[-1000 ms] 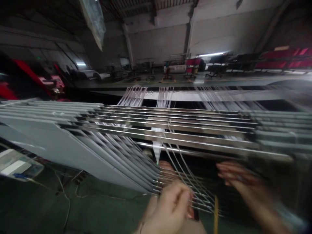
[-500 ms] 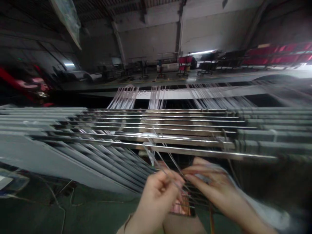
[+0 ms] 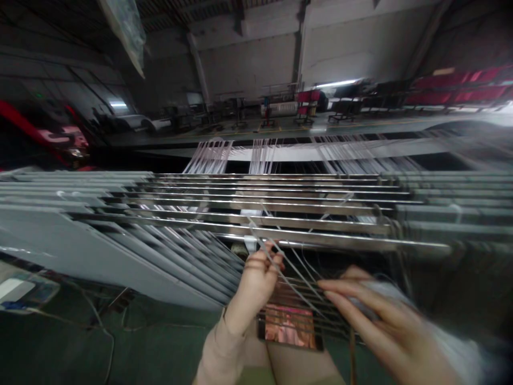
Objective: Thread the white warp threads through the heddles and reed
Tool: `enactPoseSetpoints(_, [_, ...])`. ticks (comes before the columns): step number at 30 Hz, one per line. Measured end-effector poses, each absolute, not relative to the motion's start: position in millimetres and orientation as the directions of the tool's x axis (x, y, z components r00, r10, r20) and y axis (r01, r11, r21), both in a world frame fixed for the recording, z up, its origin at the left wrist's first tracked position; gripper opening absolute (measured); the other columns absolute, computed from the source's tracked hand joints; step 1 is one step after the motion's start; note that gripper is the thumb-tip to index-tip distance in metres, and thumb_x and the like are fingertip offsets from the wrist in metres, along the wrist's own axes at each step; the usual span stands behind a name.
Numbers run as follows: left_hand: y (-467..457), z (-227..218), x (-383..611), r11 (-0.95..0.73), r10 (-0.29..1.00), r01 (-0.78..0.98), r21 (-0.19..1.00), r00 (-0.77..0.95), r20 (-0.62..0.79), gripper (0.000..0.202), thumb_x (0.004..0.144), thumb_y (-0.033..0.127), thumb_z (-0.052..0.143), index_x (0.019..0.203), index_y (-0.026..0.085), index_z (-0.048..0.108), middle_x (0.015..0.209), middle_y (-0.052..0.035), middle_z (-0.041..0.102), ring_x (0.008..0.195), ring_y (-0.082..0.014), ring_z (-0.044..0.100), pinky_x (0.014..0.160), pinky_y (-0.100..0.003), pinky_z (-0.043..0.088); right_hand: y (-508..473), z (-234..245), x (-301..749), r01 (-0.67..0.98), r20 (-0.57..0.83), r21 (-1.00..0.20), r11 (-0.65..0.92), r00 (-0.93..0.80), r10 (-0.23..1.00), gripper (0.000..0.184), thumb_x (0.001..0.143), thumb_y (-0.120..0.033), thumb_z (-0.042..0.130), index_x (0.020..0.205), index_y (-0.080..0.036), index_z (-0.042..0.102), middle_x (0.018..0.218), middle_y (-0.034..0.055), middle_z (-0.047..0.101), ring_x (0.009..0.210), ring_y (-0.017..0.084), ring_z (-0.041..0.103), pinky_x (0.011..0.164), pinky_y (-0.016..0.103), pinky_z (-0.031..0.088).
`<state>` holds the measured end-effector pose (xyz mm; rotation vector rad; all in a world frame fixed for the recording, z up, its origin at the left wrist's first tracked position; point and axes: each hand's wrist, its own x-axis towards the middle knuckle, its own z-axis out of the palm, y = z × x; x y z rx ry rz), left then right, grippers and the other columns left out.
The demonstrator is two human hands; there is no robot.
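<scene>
My left hand [image 3: 260, 275] is closed with its fingers bent around thin pale strips [image 3: 287, 280] that slant down from the metal bars, just below the front bar [image 3: 320, 235]. Which strip sits between the fingertips is hard to see. Off to the right, my right hand [image 3: 372, 310] has thumb and forefinger pinched together near the lower strips, blurred by motion. Soft white yarn [image 3: 388, 291] shows behind its fingers and trails past the wrist. A white tab [image 3: 250, 243] hangs at the front bar by my left fingertips.
Grey heddle rows [image 3: 132, 256] fill the left of the loom frame, and more hang at the right [image 3: 452, 214]. White warp threads [image 3: 262, 155] run behind the bars. A phone with a lit screen [image 3: 290, 326] lies below my hands. A cable [image 3: 108, 337] crosses the floor.
My left hand has moved up toward the front bar, away from my right hand. My right hand has shifted right and down, so the two are farther apart. The phone shows more fully.
</scene>
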<state>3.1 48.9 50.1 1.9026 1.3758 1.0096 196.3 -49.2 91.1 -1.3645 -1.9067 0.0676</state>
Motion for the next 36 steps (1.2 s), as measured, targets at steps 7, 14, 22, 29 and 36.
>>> enactPoseSetpoints(7, [-7, 80, -4, -0.613, 0.764, 0.342, 0.712, 0.486, 0.424, 0.025, 0.089, 0.012, 0.045, 0.093, 0.02, 0.068, 0.095, -0.009, 0.065, 0.089, -0.0206, 0.063, 0.079, -0.033, 0.052, -22, 93, 177, 0.774, 0.561, -0.454, 0.442, -0.138, 0.816, 0.046, 0.096, -0.049, 0.042, 0.082, -0.024, 0.077, 0.082, 0.0049, 0.078, 0.08, 0.026, 0.075, 0.073, 0.043, 0.063])
enactPoseSetpoints(14, [65, 66, -3, -0.155, 0.983, 0.071, 0.985, 0.112, 0.146, 0.007, 0.077, 0.025, 0.061, 0.074, 0.019, 0.062, 0.085, -0.008, 0.068, 0.081, -0.0218, 0.065, 0.077, -0.035, 0.054, -49, 94, 186, 0.637, 0.447, -0.714, 0.291, 0.093, 0.89, 0.013, 0.086, -0.04, 0.062, 0.085, -0.029, 0.07, 0.085, -0.0016, 0.073, 0.084, 0.017, 0.071, 0.074, 0.026, 0.059])
enactPoseSetpoints(22, [14, 84, -5, -0.063, 0.957, 0.007, 0.998, 0.283, 0.058, 0.021, 0.084, 0.034, 0.059, 0.088, 0.015, 0.065, 0.065, -0.0022, 0.064, 0.053, -0.0126, 0.056, 0.052, -0.023, 0.045, -44, 97, 169, 0.581, 0.218, -0.744, 0.33, -0.256, 0.942, 0.019, 0.092, -0.026, 0.055, 0.097, -0.028, 0.073, 0.09, 0.0011, 0.072, 0.083, 0.014, 0.07, 0.074, 0.021, 0.056])
enactPoseSetpoints(29, [-1, 89, -4, -0.278, 0.916, 0.064, 0.958, 0.319, 0.245, 0.019, 0.088, 0.021, 0.052, 0.089, 0.018, 0.07, 0.086, -0.0042, 0.063, 0.072, -0.0147, 0.059, 0.065, -0.026, 0.046, -39, 103, 179, 0.604, 0.209, -0.735, 0.307, -0.23, 0.951, 0.019, 0.091, -0.032, 0.055, 0.088, -0.026, 0.073, 0.085, 0.0013, 0.074, 0.085, 0.018, 0.071, 0.078, 0.026, 0.057])
enactPoseSetpoints(36, [-6, 79, 2, -0.44, 0.825, 0.168, 0.882, 0.465, 0.322, 0.031, 0.082, 0.004, 0.045, 0.078, 0.02, 0.072, 0.078, -0.0025, 0.063, 0.081, -0.0159, 0.06, 0.075, -0.027, 0.046, -30, 84, 197, 0.717, 0.427, -0.591, 0.368, -0.109, 0.898, 0.015, 0.085, -0.037, 0.062, 0.086, -0.027, 0.074, 0.085, 0.0012, 0.077, 0.088, 0.024, 0.073, 0.081, 0.038, 0.06])
